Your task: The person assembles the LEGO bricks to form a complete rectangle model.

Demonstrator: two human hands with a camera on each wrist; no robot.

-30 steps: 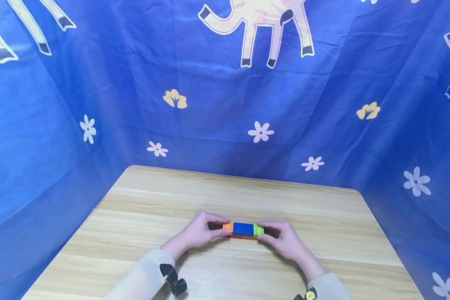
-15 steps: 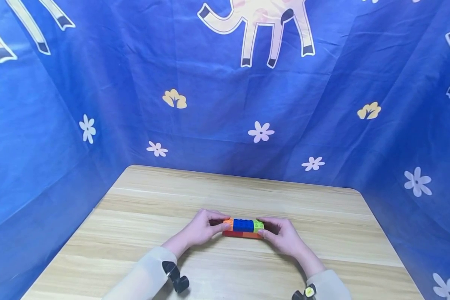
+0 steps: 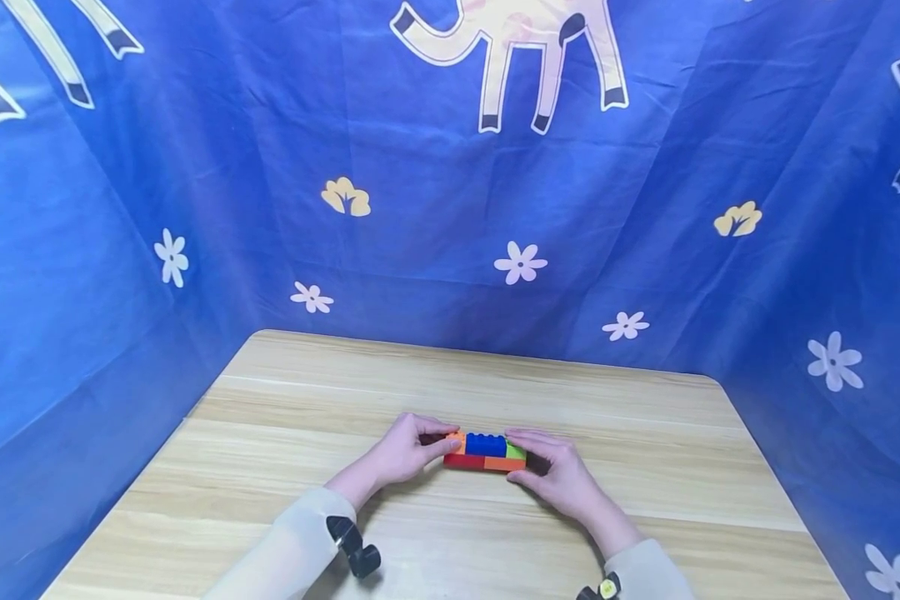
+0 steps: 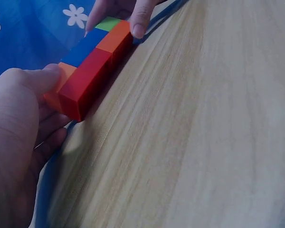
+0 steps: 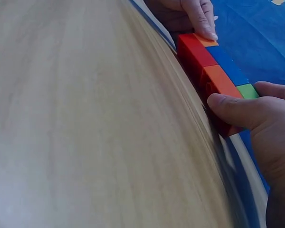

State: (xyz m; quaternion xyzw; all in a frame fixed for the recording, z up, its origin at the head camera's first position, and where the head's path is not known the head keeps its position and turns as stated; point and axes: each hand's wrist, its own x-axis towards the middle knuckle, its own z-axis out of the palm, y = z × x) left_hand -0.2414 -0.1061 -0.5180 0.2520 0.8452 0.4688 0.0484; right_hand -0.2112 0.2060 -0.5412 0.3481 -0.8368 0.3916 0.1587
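Observation:
A two-layer block of toy building bricks lies across both hands in the head view. Its upper row has an orange brick, a blue brick and a green brick; below sit a red brick and another orange brick. My left hand pinches the left end, thumb on the upper orange brick's front. At the right end, my right hand grips with its thumb at the lower orange brick and fingers by the green one. The block tilts back; whether it touches the table is unclear.
A pale wood-grain table lies beneath the hands. Blue cloth with flower and animal prints hangs behind it and along both sides. Black camera mounts are strapped to the wrists.
The brick block has tipped back, so its front side with the red and orange lower bricks shows more and the studs less. The right thumb has shifted down to the lower orange brick.

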